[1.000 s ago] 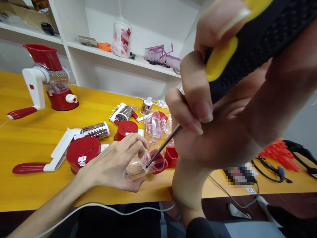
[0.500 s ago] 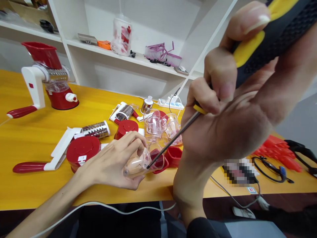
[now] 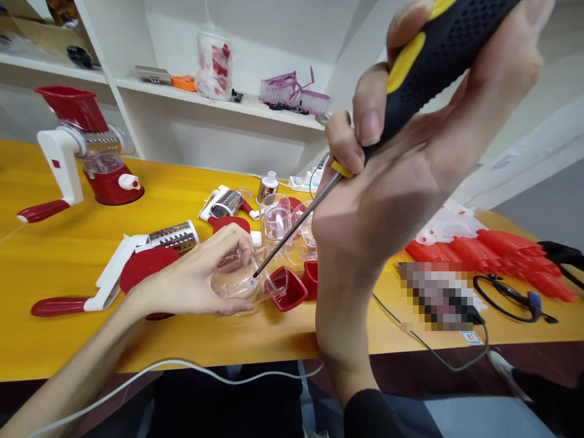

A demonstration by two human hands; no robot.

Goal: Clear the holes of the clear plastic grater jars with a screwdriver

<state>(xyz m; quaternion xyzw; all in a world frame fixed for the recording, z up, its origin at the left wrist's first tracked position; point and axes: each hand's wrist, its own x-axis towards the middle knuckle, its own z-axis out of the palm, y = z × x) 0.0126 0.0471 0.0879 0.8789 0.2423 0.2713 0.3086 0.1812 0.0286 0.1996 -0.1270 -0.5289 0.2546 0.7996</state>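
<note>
My left hand (image 3: 189,280) is wrapped round a clear plastic housing (image 3: 237,281) that rests near the front edge of the yellow table (image 3: 59,255). My right hand (image 3: 401,164) is raised close to the camera and grips a black and yellow screwdriver (image 3: 429,45). Its thin metal shaft (image 3: 296,222) slants down to the left, and the tip sits inside the clear housing. A small red plastic part (image 3: 289,292) lies just right of the housing.
Loose grater parts lie around: metal drums (image 3: 176,236), red bases, clear cups (image 3: 278,222). An assembled red and white rotary grater (image 3: 86,152) stands at the left. Red pieces (image 3: 493,252) and black cables lie at the right. White shelves (image 3: 228,103) stand behind. A white cord crosses the table's front.
My right hand has swung the screwdriver handle higher and turned it. The tip has stayed in the clear housing, which my left hand has shifted slightly left and up.
</note>
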